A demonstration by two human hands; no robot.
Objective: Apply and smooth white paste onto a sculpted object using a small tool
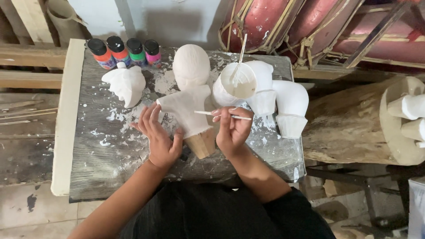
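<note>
In the middle of the frame, the left hand [158, 138] rests on a white doll body [186, 108] with its fingers spread. The right hand [232, 129] pinches a thin white paintbrush [221, 115] over it. A cup of white paint [238, 81] sits just above. Four paint bottles [125, 52] stand at the upper left.

Bare forearms, black top (sleeves end above the elbows).

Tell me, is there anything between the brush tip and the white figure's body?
Nothing visible stands between them. The right hand holds the thin brush with its tip at the white figure, and the left hand steadies the figure from the other side. The cup of white paint sits behind, out of the way.
</note>
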